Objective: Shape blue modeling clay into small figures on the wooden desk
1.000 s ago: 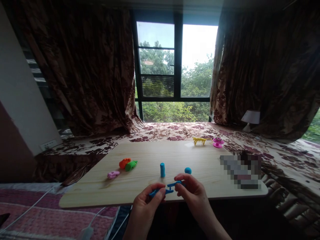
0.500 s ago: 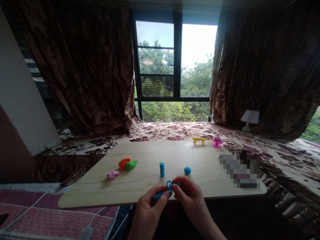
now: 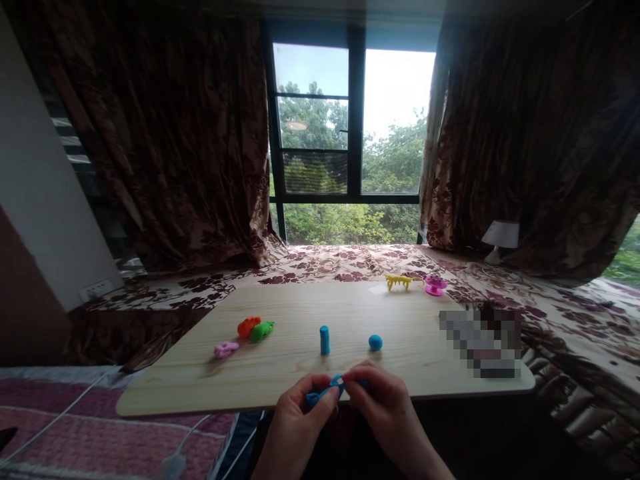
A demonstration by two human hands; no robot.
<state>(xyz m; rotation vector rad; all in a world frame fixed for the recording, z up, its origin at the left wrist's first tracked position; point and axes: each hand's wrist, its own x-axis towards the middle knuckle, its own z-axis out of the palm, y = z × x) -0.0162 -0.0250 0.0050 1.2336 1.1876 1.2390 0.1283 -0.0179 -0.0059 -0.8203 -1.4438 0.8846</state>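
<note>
Between my two hands, over the table's near edge, is a piece of blue modelling clay with a small loop in it. My left hand pinches its thicker left part between thumb and fingers. The fingers of my right hand are closed on its right end, partly hiding it. Just beyond my hands a blue clay cylinder stands upright on the table. A blue clay ball lies to the right of it.
Orange clay, green clay and pink clay lie on the left of the wooden table. At the back right are a yellow legged figure and a pink figure. A blurred-out object lies on the right.
My right hand has dropped slightly toward me, its fingers more curled. The loop in the blue clay sits lower and looks flatter. The things on the table have stayed put.
</note>
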